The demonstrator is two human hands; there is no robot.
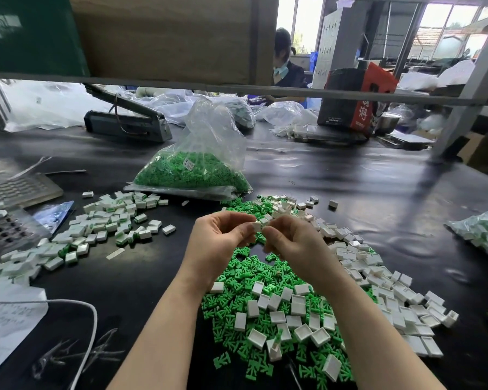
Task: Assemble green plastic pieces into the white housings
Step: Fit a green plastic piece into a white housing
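My left hand (219, 235) and my right hand (289, 240) meet above the black table, fingertips together. Between them sits a small white housing (257, 226), pinched by my left thumb and fingers; my right fingertips press at its right side on something too small to make out. Below the hands lies a heap of loose green plastic pieces (245, 280) mixed with empty white housings (299, 305). More white housings (378, 277) spread to the right. A pile of assembled housings with green inserts (110, 220) lies to the left.
A clear bag of green pieces (197, 167) stands behind the hands. A heat sealer (127, 122) and plastic bags sit farther back, a perforated tray (6, 229) and a white cable (90, 319) at left, a bagged batch (482, 232) at right. Another person sits beyond the shelf.
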